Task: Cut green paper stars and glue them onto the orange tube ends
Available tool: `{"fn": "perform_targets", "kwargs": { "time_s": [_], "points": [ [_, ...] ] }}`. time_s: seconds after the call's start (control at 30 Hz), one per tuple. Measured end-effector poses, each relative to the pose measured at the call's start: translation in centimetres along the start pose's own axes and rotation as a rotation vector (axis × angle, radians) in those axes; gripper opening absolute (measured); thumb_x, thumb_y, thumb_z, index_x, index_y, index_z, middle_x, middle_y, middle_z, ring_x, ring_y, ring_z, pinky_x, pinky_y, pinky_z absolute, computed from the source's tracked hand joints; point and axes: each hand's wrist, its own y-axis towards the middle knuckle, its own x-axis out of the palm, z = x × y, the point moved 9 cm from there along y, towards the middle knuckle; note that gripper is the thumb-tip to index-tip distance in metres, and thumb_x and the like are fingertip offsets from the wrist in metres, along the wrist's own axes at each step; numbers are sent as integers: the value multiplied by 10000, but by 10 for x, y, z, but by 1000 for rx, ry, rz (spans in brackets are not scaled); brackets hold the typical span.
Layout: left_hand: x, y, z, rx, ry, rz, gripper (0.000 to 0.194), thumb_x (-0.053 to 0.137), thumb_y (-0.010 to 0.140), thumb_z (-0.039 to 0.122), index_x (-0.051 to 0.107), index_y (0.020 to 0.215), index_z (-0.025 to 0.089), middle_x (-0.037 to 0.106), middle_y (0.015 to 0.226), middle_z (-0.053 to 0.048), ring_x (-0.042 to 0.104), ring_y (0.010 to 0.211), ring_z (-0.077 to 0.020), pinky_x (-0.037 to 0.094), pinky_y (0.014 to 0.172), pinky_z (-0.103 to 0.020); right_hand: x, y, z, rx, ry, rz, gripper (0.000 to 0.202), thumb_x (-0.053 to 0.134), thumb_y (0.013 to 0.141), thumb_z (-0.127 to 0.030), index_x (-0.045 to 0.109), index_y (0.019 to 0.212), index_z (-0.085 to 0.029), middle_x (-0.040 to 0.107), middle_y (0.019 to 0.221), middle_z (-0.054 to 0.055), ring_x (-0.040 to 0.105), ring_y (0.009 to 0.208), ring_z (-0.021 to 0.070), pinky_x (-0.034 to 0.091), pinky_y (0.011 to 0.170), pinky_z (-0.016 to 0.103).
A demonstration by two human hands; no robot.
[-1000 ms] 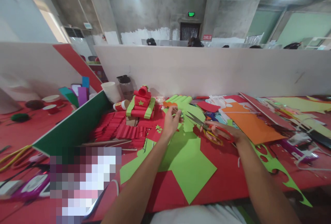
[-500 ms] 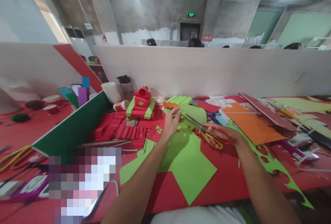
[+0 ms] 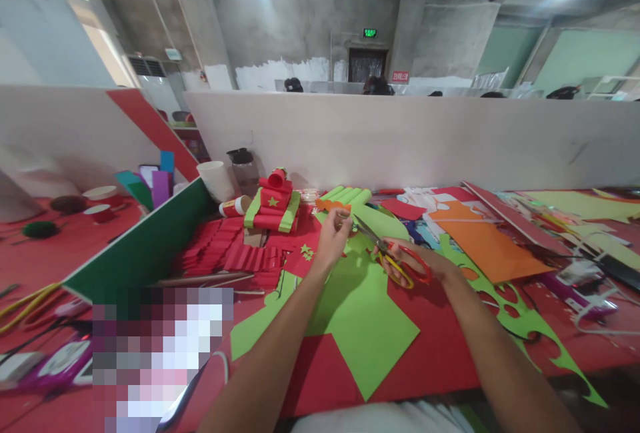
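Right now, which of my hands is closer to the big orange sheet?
Your right. The right hand, holding the scissors, is just left of the orange sheet; the left hand is farther left, past the scissor tips.

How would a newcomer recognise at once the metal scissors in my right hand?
On the red table lies a large bright green paper sheet. Near its far side, the right hand holds the scissors. Red and yellow handle loops and grey blades distinguish them from the surrounding paper.
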Motion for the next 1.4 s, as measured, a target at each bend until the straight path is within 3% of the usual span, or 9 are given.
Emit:
{"fn": "perform_targets", "kwargs": {
  "time_s": [0.33, 1.13, 1.4],
  "points": [
    [-1, 1, 6, 61, 89, 12, 231, 665, 846, 375, 584, 955, 189, 589, 738, -2, 604, 675, -146, 570, 663, -294, 8, 15, -3, -71, -30, 76, 541, 458, 928, -671, 471, 1232, -224, 576, 779, -15, 561, 477, 101, 513, 435, 215],
    [3, -4, 17, 78, 84, -2, 184, 638, 859, 286, 589, 1002, 181, 620, 775, -10, 622, 683, -145, 555, 669, -283, 5, 31, 7, -126, -66, 180, 539, 501, 891, -696, 490, 1130, -213, 540, 734, -32, 532, 449, 95, 493, 379, 203],
    [7, -2, 13, 49, 40, -49, 294, 647, 842, 253, 624, 1125, 178, 587, 794, 5, 655, 688, -134, 567, 709, -287, 2, 30, 3, -145, -92, 197, 521, 482, 914, -673, 485, 1163, -216, 547, 744, -32, 523, 427, 85, 481, 367, 197]
  ]
}}
